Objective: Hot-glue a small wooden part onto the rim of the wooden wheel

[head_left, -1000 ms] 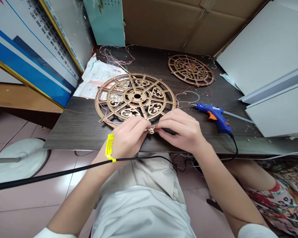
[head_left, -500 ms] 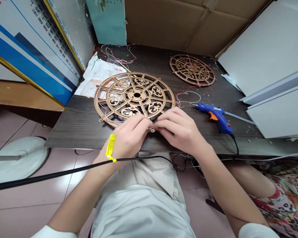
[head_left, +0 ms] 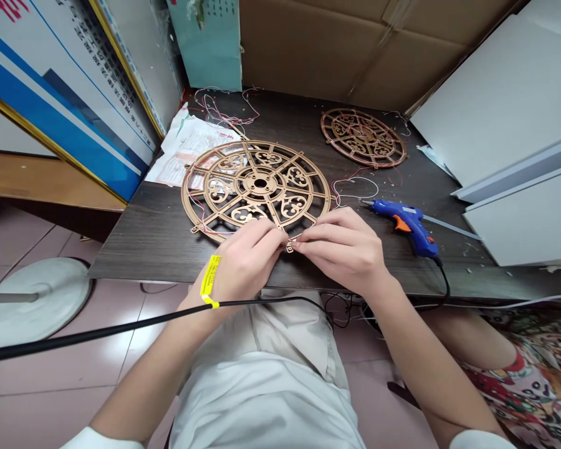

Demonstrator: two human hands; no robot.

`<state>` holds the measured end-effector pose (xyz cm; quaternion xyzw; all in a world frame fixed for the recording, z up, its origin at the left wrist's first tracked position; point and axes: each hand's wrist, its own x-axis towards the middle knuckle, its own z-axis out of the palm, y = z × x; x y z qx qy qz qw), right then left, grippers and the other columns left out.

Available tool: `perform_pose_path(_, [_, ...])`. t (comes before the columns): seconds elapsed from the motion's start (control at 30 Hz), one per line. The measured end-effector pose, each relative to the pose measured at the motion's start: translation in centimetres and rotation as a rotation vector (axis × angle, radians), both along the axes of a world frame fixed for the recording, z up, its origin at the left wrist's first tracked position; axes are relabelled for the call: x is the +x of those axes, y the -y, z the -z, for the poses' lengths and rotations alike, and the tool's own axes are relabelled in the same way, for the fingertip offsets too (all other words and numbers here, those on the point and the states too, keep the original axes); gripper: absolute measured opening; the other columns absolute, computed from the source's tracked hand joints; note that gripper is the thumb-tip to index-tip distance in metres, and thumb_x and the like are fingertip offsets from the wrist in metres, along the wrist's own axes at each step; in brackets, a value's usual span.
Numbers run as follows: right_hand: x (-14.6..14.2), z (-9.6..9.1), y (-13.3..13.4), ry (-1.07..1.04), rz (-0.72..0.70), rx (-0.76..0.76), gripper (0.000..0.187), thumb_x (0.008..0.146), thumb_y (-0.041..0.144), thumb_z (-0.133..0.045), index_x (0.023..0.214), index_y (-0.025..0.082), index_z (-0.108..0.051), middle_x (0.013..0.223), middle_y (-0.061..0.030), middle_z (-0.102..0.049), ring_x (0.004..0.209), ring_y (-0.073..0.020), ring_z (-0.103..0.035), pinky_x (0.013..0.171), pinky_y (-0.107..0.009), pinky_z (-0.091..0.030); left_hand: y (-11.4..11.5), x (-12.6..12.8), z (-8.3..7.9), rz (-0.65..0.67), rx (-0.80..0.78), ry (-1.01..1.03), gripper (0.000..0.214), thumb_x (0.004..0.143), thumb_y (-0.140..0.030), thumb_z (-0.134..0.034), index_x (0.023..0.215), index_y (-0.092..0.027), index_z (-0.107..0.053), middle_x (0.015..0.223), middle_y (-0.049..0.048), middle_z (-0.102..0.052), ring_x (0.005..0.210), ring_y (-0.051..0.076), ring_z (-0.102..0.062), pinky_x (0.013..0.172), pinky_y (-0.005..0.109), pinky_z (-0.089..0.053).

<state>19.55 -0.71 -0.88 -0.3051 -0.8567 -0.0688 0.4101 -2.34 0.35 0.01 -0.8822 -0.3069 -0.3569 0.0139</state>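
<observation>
A large round wooden fretwork disc (head_left: 257,187) lies flat on the dark table (head_left: 135,243), with thin red and white wires along its rim. My left hand (head_left: 243,262) and my right hand (head_left: 343,249) meet at the disc's near edge. Both pinch a small tab on the rim (head_left: 288,247), fingers pressed together. A yellow tag (head_left: 209,277) is wrapped round my left wrist.
A blue hot glue gun (head_left: 409,224) lies right of my hands, its black cord running off the table edge. A smaller fretwork disc (head_left: 362,137) sits at the back. Papers (head_left: 187,149), loose wires (head_left: 224,109), cardboard (head_left: 336,43) and white panels (head_left: 509,106) surround the table.
My hands stay pinched at the disc's near rim; only the head view has shifted slightly.
</observation>
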Motion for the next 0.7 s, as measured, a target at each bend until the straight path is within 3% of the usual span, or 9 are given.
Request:
perform_pose_path(0.4, [0.1, -0.4, 1.8, -0.158, 0.033, -0.186, 0.018, 0.084, 0.01, -0.077, 0.089, 0.017, -0.062, 0.088, -0.0016, -0.069, 0.087, -0.0138, -0.062, 0.08, -0.033, -0.052, 0.0, -0.1, 0.2, 0.016, 0.001, 0.004, 0.01, 0.092, -0.006, -0.058, 0.094, -0.016, -0.056, 0.089, -0.0003, -0.061, 0.085, 0.009, -0.058, 0.078, 0.02, -0.045])
perform_pose_path(0.7, [1.3, 0.8, 5.4, -0.616, 0.166, -0.278, 0.018, 0.083, 0.007, -0.075, 0.085, 0.017, -0.06, 0.082, -0.0033, -0.061, 0.078, -0.0147, -0.06, 0.069, -0.03, -0.047, 0.4, -0.2, -0.3, 0.004, -0.017, 0.002, 0.013, 0.093, -0.006, -0.054, 0.087, -0.017, -0.049, 0.083, -0.0004, -0.059, 0.078, 0.009, -0.055, 0.075, 0.02, -0.046])
